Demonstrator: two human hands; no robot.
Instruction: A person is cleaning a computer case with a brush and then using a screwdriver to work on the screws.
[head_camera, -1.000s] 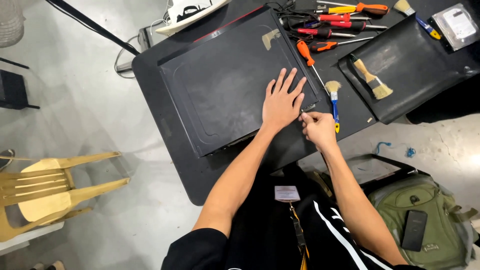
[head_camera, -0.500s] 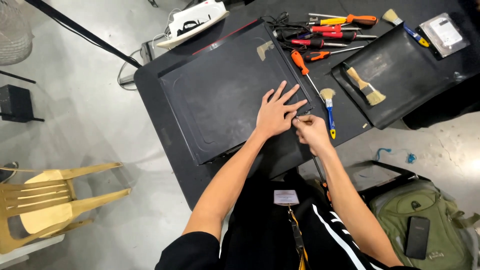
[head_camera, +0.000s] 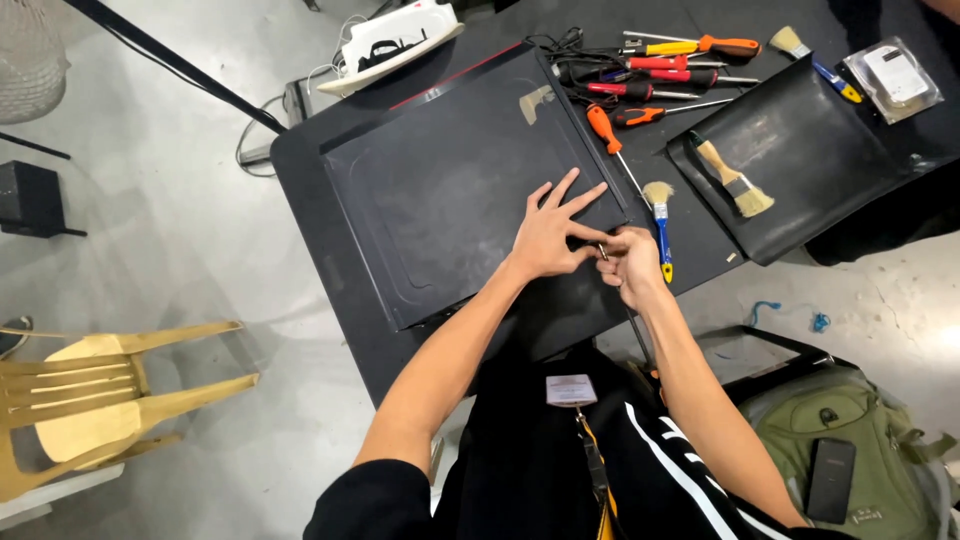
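Plainly, the flat black panel (head_camera: 450, 190) was the thing in hand: a broad, thin sheet of what looked like painted metal, dusty and scuffed, with a raised rim and rounded corners, lying flat on the black counter (head_camera: 320, 250) and covering much of its near half. It would likely be stiff but springy, light for its spread, awkward to lift by one edge, and best taken at two opposite rims, where folded edges could be sharp. The left hand (head_camera: 555, 232) lay open on it, fingers splayed and palm pressed down near the right edge. The right hand (head_camera: 632, 262) was closed around a small metal piece (head_camera: 603, 250), pinched at the panel's edge just beside the left thumb; whether it was a screw or a tool tip could not be told. A blue-handled brush (head_camera: 660, 222) lay just beyond the right hand, and orange and red screwdrivers (head_camera: 650, 80) lay farther back beside a black tray (head_camera: 840, 180).
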